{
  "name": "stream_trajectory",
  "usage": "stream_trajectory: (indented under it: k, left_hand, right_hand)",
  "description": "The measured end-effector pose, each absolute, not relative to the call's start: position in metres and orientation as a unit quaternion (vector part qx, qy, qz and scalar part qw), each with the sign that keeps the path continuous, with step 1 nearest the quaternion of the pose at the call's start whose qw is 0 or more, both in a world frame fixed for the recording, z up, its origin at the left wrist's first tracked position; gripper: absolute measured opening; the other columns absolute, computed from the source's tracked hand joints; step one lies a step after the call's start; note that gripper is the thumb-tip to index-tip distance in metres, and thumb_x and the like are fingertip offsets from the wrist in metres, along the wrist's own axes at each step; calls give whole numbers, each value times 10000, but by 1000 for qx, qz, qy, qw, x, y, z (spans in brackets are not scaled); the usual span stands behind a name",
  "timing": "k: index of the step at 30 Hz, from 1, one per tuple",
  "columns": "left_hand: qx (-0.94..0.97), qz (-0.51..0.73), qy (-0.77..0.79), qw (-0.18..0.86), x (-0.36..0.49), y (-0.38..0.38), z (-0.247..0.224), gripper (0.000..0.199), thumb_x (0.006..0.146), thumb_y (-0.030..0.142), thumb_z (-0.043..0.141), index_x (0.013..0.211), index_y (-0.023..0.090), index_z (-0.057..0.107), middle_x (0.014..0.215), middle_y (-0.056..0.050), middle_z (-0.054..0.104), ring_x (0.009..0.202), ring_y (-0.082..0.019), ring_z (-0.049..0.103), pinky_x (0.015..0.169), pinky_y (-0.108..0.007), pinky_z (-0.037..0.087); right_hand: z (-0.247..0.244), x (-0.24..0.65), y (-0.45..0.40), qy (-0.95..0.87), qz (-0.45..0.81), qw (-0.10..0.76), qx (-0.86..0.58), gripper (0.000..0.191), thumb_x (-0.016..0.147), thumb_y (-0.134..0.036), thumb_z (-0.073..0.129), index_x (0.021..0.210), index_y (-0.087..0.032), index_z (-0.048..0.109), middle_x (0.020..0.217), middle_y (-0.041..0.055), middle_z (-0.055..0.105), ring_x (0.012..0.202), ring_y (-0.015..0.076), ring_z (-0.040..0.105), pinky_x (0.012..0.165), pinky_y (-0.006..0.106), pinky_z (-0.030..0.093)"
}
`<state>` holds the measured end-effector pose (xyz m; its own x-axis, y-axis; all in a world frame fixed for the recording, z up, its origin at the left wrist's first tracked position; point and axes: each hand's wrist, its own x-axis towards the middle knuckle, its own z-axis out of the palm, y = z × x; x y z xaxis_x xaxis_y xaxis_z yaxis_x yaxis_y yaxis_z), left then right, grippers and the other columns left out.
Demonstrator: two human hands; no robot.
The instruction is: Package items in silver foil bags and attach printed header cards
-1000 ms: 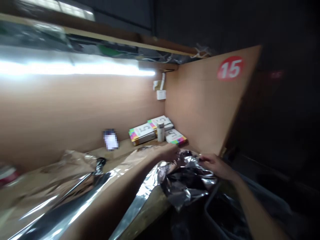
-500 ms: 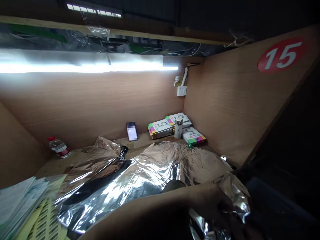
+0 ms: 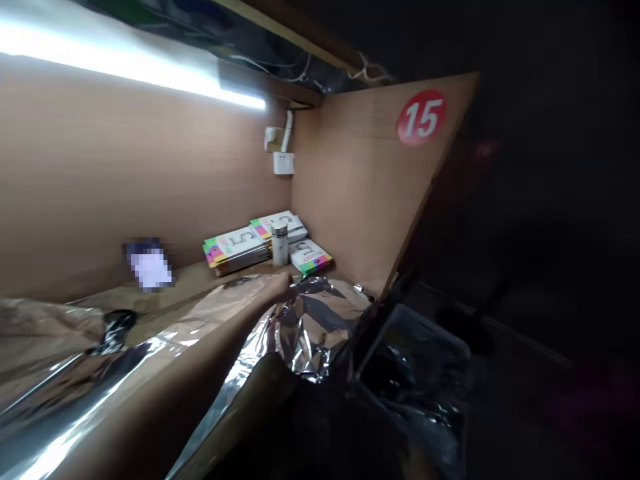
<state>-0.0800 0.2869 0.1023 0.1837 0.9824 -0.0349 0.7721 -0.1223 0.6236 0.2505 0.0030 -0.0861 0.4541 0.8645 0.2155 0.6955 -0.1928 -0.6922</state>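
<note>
My left hand (image 3: 281,287) reaches out from the lower left, its bare forearm lying along the foil. Its fingers, blurred and partly hidden, grip the edge of a crumpled silver foil sheet (image 3: 311,331). That sheet hangs bunched over the wooden worktop's edge (image 3: 187,283) above a dark plastic bin (image 3: 413,373). More of the same foil (image 3: 47,393) stretches along the lower left, with a black clip-like object (image 3: 116,329) on it. My right hand is out of sight.
Behind the foil stand several flat printed boxes (image 3: 235,250) and a steel flask (image 3: 280,244). A blurred phone (image 3: 149,267) leans on the wooden wall (image 3: 150,200). Above hang a wall socket (image 3: 283,163) and a red "15" sticker (image 3: 421,118).
The view has swung and tilted. The foil, spread flat half a second ago, is now bunched by the bin. My right hand, on the foil one second ago, has left the view.
</note>
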Motion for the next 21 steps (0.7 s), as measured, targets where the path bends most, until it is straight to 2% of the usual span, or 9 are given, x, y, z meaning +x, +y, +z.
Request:
stream_trajectory:
  k: [2, 5, 8, 10, 13, 15, 17, 19, 21]
  left_hand:
    - [739, 158, 620, 211, -79, 300, 87, 230, 956, 379, 701, 925, 152, 681, 942, -33, 700, 867, -191, 666, 821, -374, 552]
    - [758, 120, 626, 138, -75, 308, 73, 240, 967, 391, 687, 940, 153, 679, 973, -41, 694, 929, -209, 665, 889, -411, 538]
    - [775, 114, 616, 82, -64, 305, 71, 193, 1003, 328, 616, 1016, 149, 687, 1036, -83, 702, 1021, -253, 653, 944, -456, 502]
    - [792, 125, 596, 48, -54, 292, 70, 211, 1019, 269, 550, 1134, 143, 675, 1232, -162, 667, 1183, -322, 590, 1013, -522, 443]
    - [832, 134, 538, 27, -39, 256, 57, 290, 1050, 313, 466, 1202, 167, 665, 1396, -192, 585, 1299, -357, 511, 1078, -537, 385]
    - [861, 117, 492, 42, -34, 226, 41, 321, 1052, 404, 466, 1147, 199, 695, 1270, -148, 664, 1225, -316, 573, 1072, -473, 417]
    - [877, 102, 466, 57, -34, 198, 24, 369, 1024, 486, 512, 1202, 216, 691, 1280, -133, 673, 1264, -316, 563, 1100, -458, 415]
    - [876, 102, 467, 65, -36, 176, 11, 522, 994, 555, 541, 1378, 208, 607, 1506, -159, 535, 1437, -373, 413, 1178, -527, 337]
    - [872, 114, 470, 77, -38, 161, 5, 646, 975, 599, 543, 1482, 199, 517, 1636, -169, 378, 1525, -415, 262, 1220, -594, 254]
  right_hand:
    - [-92, 255, 11, -496, 76, 378, -778, 376, 941, -539, 466, 854, -280, 724, 823, 113, 737, 809, 364, 745, 706, 518, 599]
    - [-68, 228, 44, -561, 17, 404, -722, 431, 1017, -464, 397, 1063, -207, 739, 1147, 176, 748, 1097, 337, 703, 979, 508, 541]
    - [-26, 178, 93, -705, -6, 350, -617, 463, 1058, -418, 408, 1442, -237, 594, 1538, 127, 546, 1457, 296, 455, 1203, 504, 345]
    - [-9, 149, 125, -754, 13, 281, -594, 508, 1057, -424, 430, 1531, -258, 505, 1622, 102, 448, 1525, 292, 356, 1242, 533, 262]
    - [-15, 131, 157, -723, 44, 288, -626, 493, 1044, -425, 452, 1480, -225, 563, 1600, 135, 471, 1521, 310, 360, 1241, 583, 220]
    - [-34, 134, 164, -624, 50, 416, -660, 509, 1023, -475, 472, 1406, -173, 615, 1541, 187, 526, 1474, 325, 424, 1217, 568, 283]
    - [-57, 143, 163, -446, 106, 570, -681, 539, 980, -557, 506, 1274, -136, 672, 1376, 223, 645, 1315, 338, 577, 1112, 523, 441]
    - [-75, 152, 158, -291, 275, 643, -653, 525, 923, -609, 557, 1082, -134, 715, 1118, 203, 745, 1077, 340, 697, 930, 492, 563]
    - [-82, 160, 157, -220, 458, 642, -574, 462, 868, -594, 626, 936, -147, 720, 936, 161, 765, 903, 331, 736, 787, 474, 601]
